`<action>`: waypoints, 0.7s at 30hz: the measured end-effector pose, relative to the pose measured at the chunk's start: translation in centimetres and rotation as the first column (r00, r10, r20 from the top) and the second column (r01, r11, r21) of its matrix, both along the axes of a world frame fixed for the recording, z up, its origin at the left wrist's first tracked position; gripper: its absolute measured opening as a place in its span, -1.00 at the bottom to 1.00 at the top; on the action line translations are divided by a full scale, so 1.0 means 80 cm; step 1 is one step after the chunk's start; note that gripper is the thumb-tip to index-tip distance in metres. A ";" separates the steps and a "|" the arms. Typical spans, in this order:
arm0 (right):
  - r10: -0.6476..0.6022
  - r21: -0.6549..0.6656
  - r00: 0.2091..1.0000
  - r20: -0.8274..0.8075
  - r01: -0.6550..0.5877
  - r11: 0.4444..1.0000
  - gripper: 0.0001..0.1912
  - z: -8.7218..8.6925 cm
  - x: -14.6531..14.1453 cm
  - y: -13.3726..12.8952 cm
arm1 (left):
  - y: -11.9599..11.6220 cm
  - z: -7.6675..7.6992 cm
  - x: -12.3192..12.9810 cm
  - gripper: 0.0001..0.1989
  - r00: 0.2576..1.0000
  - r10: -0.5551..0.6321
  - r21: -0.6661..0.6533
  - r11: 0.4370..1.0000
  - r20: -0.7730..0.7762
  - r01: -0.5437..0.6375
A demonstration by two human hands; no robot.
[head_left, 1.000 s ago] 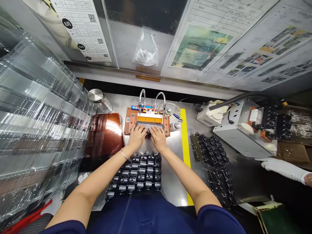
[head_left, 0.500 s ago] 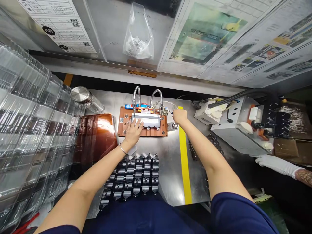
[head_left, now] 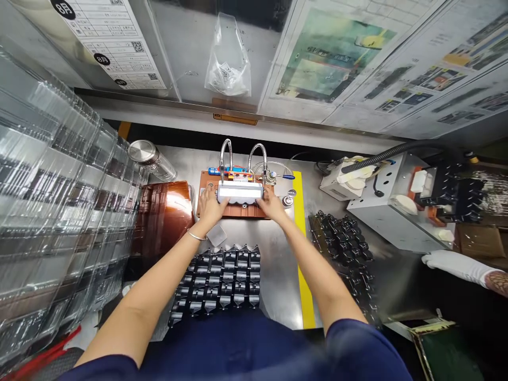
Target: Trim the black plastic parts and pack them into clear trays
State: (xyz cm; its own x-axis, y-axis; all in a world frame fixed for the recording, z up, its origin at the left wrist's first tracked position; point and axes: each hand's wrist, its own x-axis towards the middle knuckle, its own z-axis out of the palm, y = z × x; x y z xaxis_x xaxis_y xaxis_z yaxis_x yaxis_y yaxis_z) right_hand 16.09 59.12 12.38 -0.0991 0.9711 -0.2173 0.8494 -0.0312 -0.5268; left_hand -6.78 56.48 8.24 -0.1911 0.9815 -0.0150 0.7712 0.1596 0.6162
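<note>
A long silver-grey block (head_left: pixel 240 191) with a scalloped near edge lies on a brown fixture plate (head_left: pixel 249 212). My left hand (head_left: pixel 211 204) is closed round its left end, the thumb along the near edge. At the right end, my right hand (head_left: pixel 271 204) grips it in the same way. Whether the block is lifted off the plate cannot be made out. Two bent metal hoses (head_left: pixel 257 147) arch over the back of the fixture. A lever with a dark blue handle (head_left: pixel 284 177) sticks out to the right, touched by neither hand.
Rows of black moulded parts (head_left: pixel 226 280) lie in front of me; more black parts (head_left: pixel 343 243) lie right of the yellow tape (head_left: pixel 304 286). Stacked clear trays (head_left: pixel 71 211), amber sheets (head_left: pixel 166 217) and a flask (head_left: pixel 153 159) stand left. At right are a machine (head_left: pixel 392 206) and another person's gloved hand (head_left: pixel 452 264).
My right hand has left the blue-handled lever and moved left to the block's right end. My left hand has shifted from the block's top to its left end. The camera view has shifted slightly.
</note>
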 end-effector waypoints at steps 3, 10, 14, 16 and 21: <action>-0.046 0.020 0.991 -0.129 0.049 0.999 -0.45 -0.010 -0.012 -0.057 | -0.043 0.009 0.002 -0.50 1.000 -0.002 0.064 0.998 0.031 0.000; -0.027 0.039 0.944 -0.328 0.042 0.998 -0.62 0.023 0.002 -0.163 | -0.195 0.067 -0.016 -0.68 0.969 -0.242 0.438 0.877 0.042 0.200; 0.054 -0.050 0.925 -0.377 -0.079 0.996 -0.72 0.049 -0.048 -0.223 | -0.232 0.091 -0.023 -0.54 0.939 -0.339 0.600 0.741 -0.053 0.301; 0.150 -0.086 0.889 -0.433 -0.207 0.975 -0.81 0.065 -0.085 -0.255 | -0.242 0.102 -0.025 -0.52 0.924 -0.364 0.638 0.684 -0.120 0.352; 0.084 -0.266 0.463 -0.882 -0.638 0.722 -0.57 0.110 -0.120 -0.288 | -0.267 0.169 -0.060 -0.53 0.900 -0.324 0.627 0.646 -0.290 0.435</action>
State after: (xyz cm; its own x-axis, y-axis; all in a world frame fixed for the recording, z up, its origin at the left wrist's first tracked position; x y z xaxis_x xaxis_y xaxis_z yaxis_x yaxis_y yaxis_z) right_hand 6.46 36.11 21.15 -0.7993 0.5439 -0.2554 0.0890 -0.3132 -0.9455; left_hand -11.61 35.12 21.79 0.2549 0.7069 0.6598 0.7540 -0.5725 0.3220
